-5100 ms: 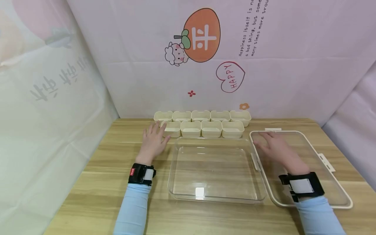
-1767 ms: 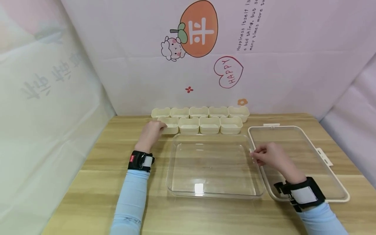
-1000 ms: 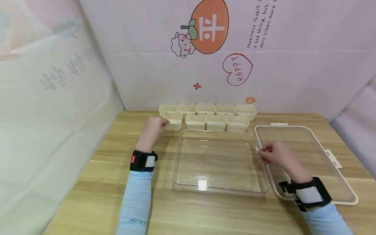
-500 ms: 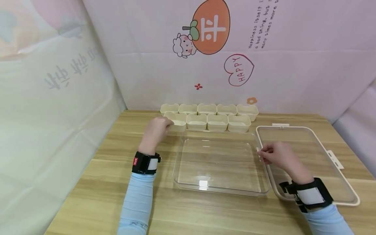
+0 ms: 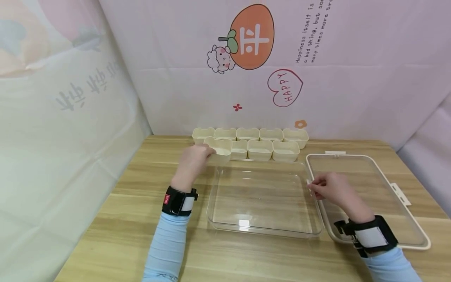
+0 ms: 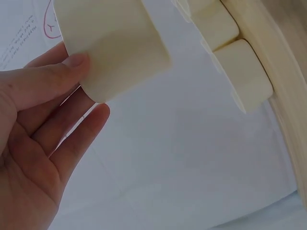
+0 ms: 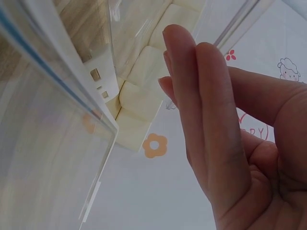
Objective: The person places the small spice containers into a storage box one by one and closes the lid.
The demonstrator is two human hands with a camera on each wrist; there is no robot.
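My left hand pinches the side of a small cream plastic bin between thumb and fingers. In the left wrist view the bin hangs in the air, apart from the rows behind it. A large clear rectangular box stands in the middle of the table, just in front of the rows. My right hand pinches the box's right rim, close to a cream latch; in the right wrist view the fingers partly hide the contact.
Several matching bins stand in a back row and a front row against the printed cloth. A clear lid with a cream frame and side latches lies right of the box on the wooden table.
My left hand went from spread fingers to gripping the leftmost front bin, then lifted it and carried it right. My right hand moved from over the lid to the box's rim.
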